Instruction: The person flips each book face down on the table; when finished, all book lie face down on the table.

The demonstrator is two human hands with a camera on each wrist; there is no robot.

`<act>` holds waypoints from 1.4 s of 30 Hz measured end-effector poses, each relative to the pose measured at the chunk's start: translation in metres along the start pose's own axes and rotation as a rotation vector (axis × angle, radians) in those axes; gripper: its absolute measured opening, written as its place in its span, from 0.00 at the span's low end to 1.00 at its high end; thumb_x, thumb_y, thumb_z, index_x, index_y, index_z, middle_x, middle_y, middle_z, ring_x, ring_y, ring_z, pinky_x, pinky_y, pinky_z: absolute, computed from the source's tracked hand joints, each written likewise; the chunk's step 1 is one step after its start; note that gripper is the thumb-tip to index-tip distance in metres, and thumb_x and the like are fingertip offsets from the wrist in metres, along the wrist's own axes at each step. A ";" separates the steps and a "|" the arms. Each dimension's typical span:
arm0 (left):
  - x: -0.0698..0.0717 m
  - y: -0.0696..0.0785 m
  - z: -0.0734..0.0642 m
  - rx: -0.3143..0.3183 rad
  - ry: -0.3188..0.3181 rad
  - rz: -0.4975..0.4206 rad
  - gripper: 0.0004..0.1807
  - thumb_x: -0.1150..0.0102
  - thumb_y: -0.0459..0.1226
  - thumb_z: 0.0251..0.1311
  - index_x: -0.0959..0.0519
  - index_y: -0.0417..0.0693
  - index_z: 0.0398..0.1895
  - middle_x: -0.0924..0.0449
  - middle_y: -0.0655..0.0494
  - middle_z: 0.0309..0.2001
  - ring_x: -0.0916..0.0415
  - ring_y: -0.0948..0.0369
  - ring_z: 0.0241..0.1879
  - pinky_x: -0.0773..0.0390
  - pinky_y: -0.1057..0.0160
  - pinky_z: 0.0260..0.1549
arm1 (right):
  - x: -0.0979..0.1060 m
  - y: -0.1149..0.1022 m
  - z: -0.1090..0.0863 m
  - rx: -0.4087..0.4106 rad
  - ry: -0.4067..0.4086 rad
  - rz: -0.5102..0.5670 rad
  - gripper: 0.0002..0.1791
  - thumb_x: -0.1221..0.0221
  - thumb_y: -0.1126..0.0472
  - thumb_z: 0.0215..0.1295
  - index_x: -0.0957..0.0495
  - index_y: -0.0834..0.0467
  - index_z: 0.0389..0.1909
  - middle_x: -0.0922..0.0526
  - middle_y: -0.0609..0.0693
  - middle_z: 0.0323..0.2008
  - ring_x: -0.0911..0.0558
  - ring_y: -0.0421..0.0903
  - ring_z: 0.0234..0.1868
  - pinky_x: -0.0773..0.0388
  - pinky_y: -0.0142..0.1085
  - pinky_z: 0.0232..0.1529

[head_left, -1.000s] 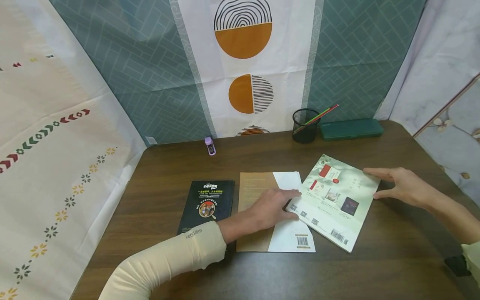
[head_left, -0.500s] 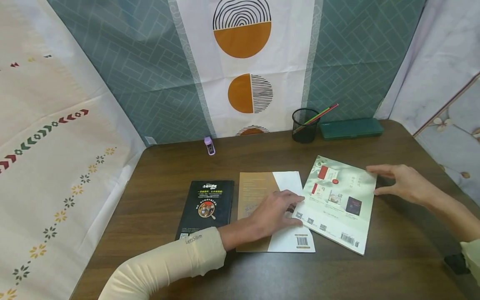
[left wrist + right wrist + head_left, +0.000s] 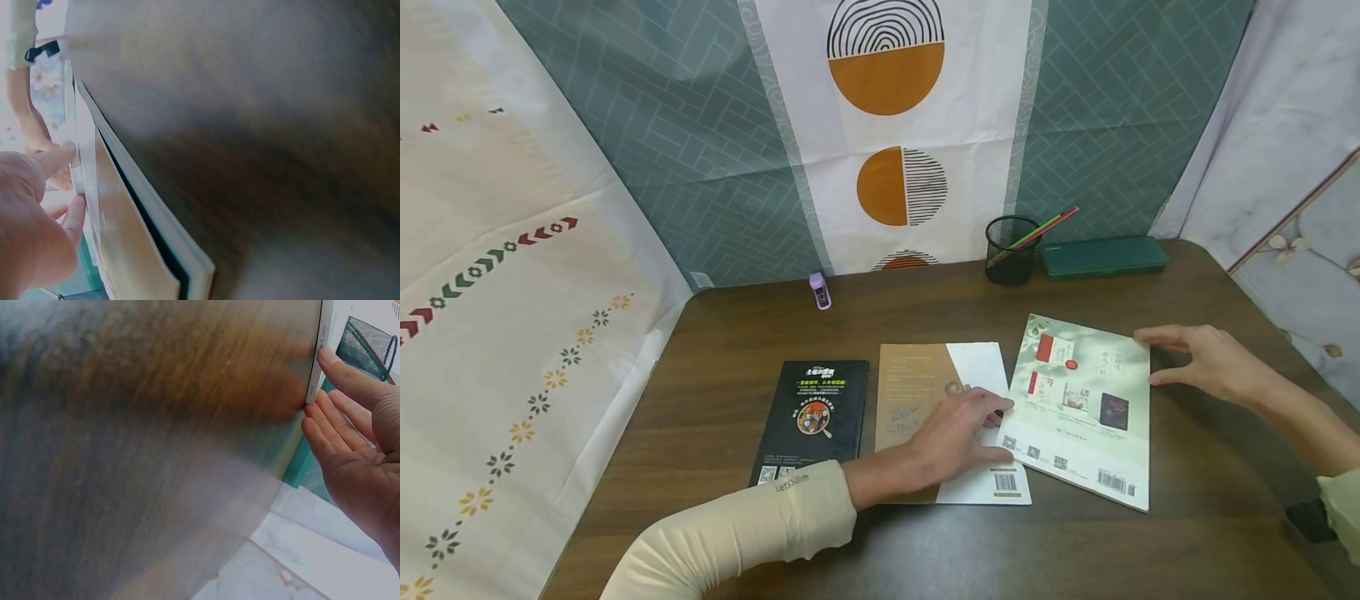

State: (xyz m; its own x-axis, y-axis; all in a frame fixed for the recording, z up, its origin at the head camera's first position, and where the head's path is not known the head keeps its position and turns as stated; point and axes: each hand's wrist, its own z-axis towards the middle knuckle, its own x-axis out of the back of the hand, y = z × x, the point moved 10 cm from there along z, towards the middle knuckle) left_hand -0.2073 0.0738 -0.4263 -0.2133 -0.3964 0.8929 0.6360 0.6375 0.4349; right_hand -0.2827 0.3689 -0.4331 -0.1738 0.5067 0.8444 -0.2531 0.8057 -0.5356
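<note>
A pale green book [image 3: 1078, 408] lies on the table, slightly tilted, its lower left part over a brown-and-white book [image 3: 912, 379]. At its left edge, my left hand [image 3: 955, 433] touches it with fingertips and thumb spread apart. My right hand [image 3: 1206, 362] is at its right edge, thumb and fingers extended. In the right wrist view, the thumb and fingertips meet the book's white spine [image 3: 319, 356]. Left of the brown-and-white book lies a black book [image 3: 814, 408], its lower part hidden by my left sleeve. The left wrist view shows stacked book edges beside my left hand [image 3: 37, 219].
Along the back of the table [image 3: 730, 333] stand a small purple bottle [image 3: 821, 292], a black mesh pen cup [image 3: 1010, 258] with red and green pencils, and a green case [image 3: 1103, 257]. Patterned cloths hang behind and at both sides.
The pale green book has turned to lie straighter, its lower end swinging right and its top edge left. My left hand has followed slightly right; my right hand has barely moved.
</note>
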 end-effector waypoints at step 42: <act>-0.028 0.045 -0.009 -0.039 0.016 0.021 0.30 0.18 0.51 0.56 0.16 0.53 0.60 0.23 0.65 0.48 0.28 0.77 0.44 0.31 0.80 0.42 | -0.004 0.002 0.011 0.019 -0.109 0.001 0.38 0.30 0.72 0.65 0.32 0.73 0.74 0.31 0.76 0.70 0.32 0.77 0.70 0.27 0.68 0.59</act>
State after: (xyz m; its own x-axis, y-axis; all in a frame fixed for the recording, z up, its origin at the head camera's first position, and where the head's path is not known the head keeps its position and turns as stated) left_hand -0.1656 0.1074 -0.4326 -0.1880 -0.3935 0.8999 0.6690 0.6195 0.4106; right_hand -0.2934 0.3653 -0.4380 -0.2766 0.4698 0.8383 -0.2708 0.7989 -0.5371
